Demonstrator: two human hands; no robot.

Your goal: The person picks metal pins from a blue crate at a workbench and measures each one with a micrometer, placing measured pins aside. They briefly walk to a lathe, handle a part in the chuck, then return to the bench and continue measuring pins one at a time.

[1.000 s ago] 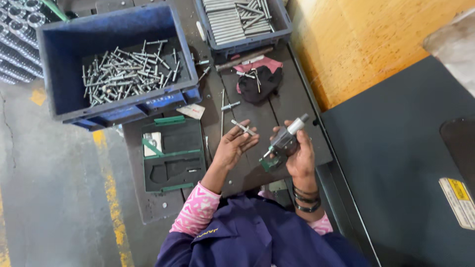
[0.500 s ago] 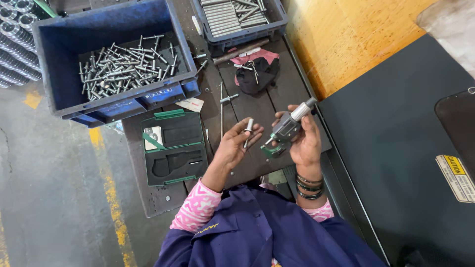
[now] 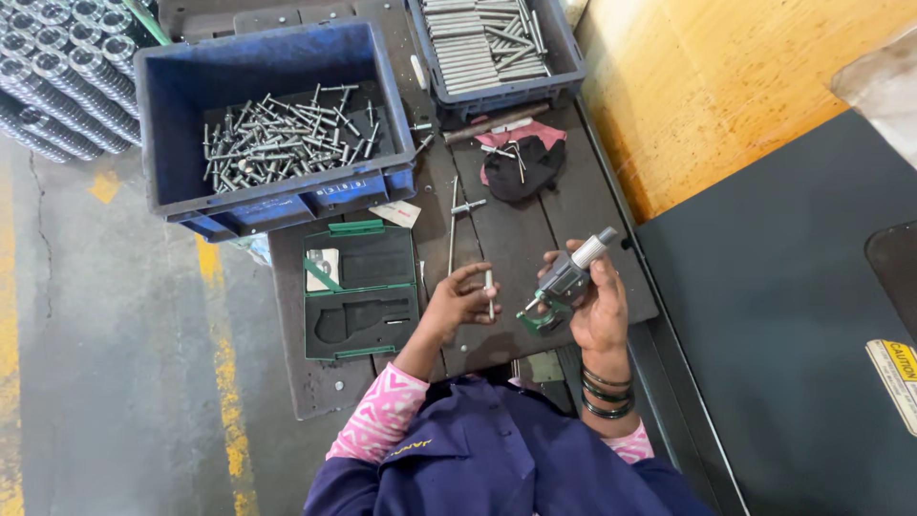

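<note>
A green-framed micrometer is gripped in the right hand, and a short metal pin is pinched upright between the fingers of the left hand, just beside it. An open green case lies to the left on the dark workbench. Farther off are seen a black-and-pink cloth, a blue bin of metal pins, and a grey tray of rods.

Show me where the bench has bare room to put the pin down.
Bare dark bench lies between the open green case and the black-and-pink cloth, broken only by a thin rod; another strip runs right of the cloth. The far edge is crowded by the blue bin and grey tray. The left hand holds the pin.
</note>
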